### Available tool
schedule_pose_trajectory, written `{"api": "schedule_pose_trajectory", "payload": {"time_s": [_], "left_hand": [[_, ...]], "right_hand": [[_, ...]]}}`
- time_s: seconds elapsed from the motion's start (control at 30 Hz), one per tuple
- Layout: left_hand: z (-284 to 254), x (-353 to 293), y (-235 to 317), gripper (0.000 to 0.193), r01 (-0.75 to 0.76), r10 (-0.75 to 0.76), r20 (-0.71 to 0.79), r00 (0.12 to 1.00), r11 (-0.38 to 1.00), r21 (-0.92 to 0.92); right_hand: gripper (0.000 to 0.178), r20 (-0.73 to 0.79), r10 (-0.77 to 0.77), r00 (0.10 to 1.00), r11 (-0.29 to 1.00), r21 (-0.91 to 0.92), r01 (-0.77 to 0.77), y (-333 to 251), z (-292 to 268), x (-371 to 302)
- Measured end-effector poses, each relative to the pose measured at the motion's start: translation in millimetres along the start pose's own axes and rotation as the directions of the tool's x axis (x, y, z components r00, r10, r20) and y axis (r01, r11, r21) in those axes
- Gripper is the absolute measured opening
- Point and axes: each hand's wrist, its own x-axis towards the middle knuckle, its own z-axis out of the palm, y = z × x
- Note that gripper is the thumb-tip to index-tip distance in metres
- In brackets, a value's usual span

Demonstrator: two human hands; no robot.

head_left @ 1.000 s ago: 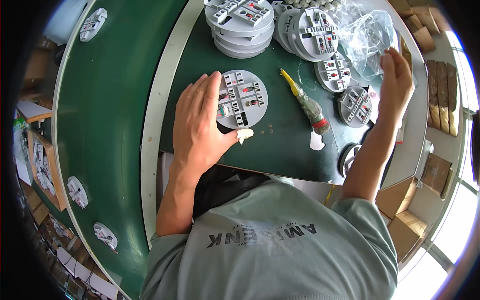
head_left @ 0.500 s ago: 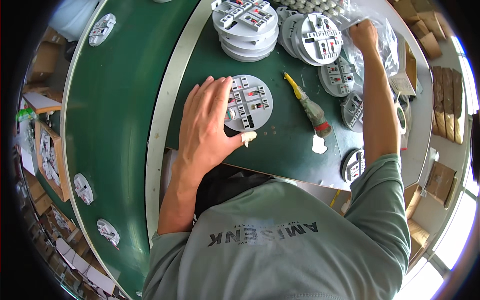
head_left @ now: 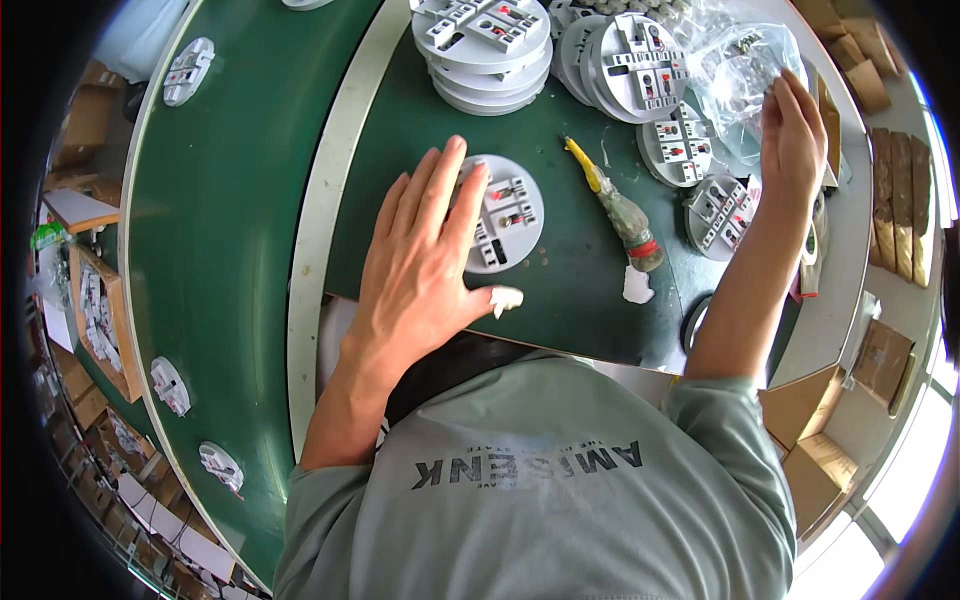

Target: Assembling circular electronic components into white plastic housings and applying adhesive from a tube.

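Observation:
My left hand lies with fingers spread over the left part of a round light-grey plate on the green bench. That plate carries white raised blocks with small red and metal parts; my fingers cover some of them. A cream wrap covers my left thumb tip. My right hand is at the right edge of a clear plastic bag, its fingertips drawn together; what they pinch, if anything, is too small to make out. Small metal-looking pieces show inside the bag.
Stacked round plates stand at the back, with more leaning plates beside them. A yellow-tipped tool with a wrapped grip lies right of the middle. Single plates rest near my right forearm. Leftward runs a green conveyor belt carrying white parts.
My right hand has drawn back from over the plastic bag to its right edge, nearer to me. My left hand has shifted slightly over the plate, its fingers spread wider.

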Motion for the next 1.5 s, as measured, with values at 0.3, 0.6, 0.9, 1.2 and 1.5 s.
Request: {"api": "schedule_pose_trajectory", "payload": {"time_s": [0.3, 0.6, 0.9, 1.2, 1.5], "left_hand": [[-15, -45, 4, 0.111, -0.181, 0.171, 0.216, 0.961, 0.983, 0.029], [-19, -36, -23, 0.067, -0.235, 0.187, -0.211, 0.959, 0.943, -0.234], [-23, 1, -53, 0.042, 0.356, -0.499, 0.059, 0.865, 0.526, -0.773], [-28, 3, -62, 0.038, 0.404, -0.449, 0.168, 0.878, 0.505, -0.763], [-30, 5, -70, 0.038, 0.378, -0.409, 0.162, 0.898, 0.530, -0.759]], "right_hand": [[0.023, 0.344, 0.552, 0.759, 0.368, 0.717, -0.592, -19, 25, -135], [0.022, 0.208, 0.254, 0.945, 0.906, 0.290, -0.308, -7, 51, -144], [0.020, 0.299, -0.004, 0.954, 1.000, -0.009, 0.007, 39, 32, -146], [0.026, 0.357, 0.057, 0.932, 0.984, -0.177, 0.007, 34, 48, -156], [0.031, 0.439, 0.177, 0.881, 0.984, -0.082, -0.157, 36, 49, -155]]}}
